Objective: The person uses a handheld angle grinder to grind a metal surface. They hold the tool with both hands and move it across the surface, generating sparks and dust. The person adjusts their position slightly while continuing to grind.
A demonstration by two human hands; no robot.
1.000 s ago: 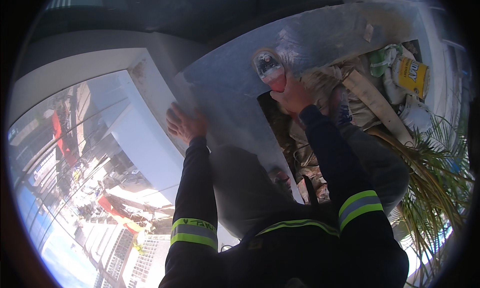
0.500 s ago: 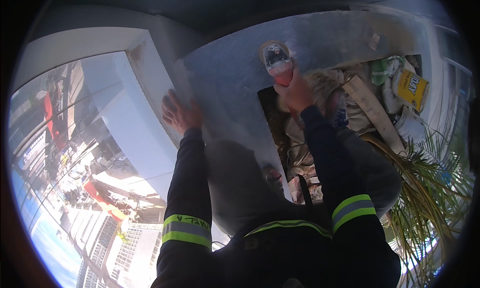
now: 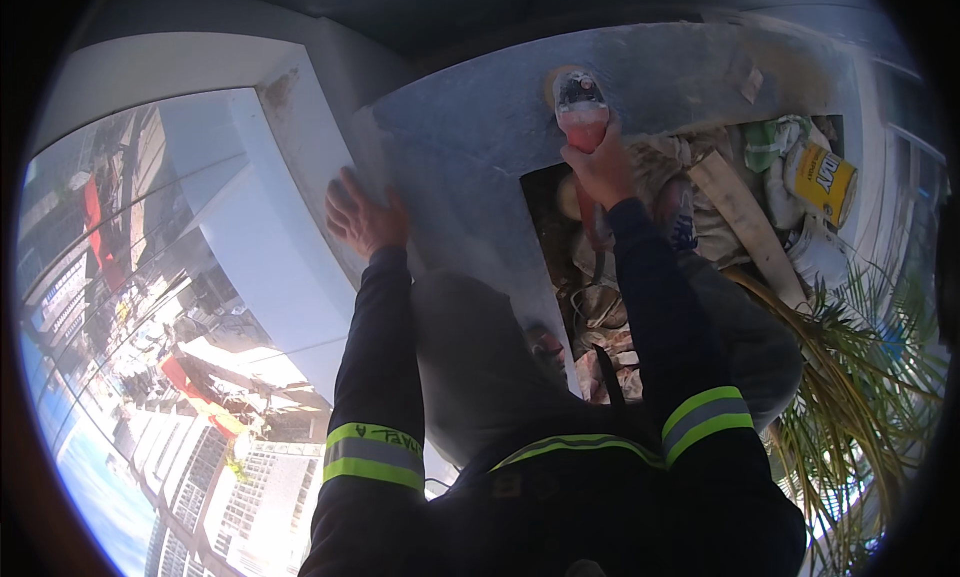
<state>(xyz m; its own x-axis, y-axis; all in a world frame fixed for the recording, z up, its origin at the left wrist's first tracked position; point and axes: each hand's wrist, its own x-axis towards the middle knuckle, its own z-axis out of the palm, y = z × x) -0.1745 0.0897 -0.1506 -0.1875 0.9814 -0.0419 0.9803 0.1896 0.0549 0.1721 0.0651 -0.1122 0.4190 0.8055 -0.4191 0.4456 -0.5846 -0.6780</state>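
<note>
My right hand is wrapped round the red body of an angle grinder. The tool's dusty dark head and round disc lie against the grey concrete surface, just beyond the edge of a rectangular opening. A red tail of the tool hangs below my hand over the opening. My left hand rests with fingers spread on the pale ledge at the left, holding nothing. Where the disc meets the concrete is partly hidden by the tool's head.
Inside the opening lie crumpled sacks, a wooden plank and a yellow can. Palm fronds hang at the lower right. Beyond the ledge on the left is a long drop to a street with buildings.
My right hand has slid the angle grinder to the right and slightly nearer along the concrete. My left hand stays on the ledge, nearly unmoved.
</note>
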